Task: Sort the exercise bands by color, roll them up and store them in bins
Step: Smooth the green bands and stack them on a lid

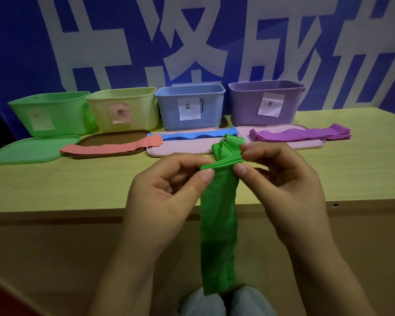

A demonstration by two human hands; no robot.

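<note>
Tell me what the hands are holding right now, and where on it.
Both hands pinch the green band at its top, partly rolled end: left hand fingers at the left edge, right hand at the right. The rest hangs free.

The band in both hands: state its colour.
Green band, clearest in the head view.

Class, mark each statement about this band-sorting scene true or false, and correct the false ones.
1. Both hands, left and right, pinch the green stretchy exercise band. True.
2. Four plastic bins stand at the back. True.
3. The purple bands lie inside the purple plastic bin. False: they lie in front of it, on a pink lid.
4. The green band is fully rolled. False: most of it hangs down past the table edge.
</note>
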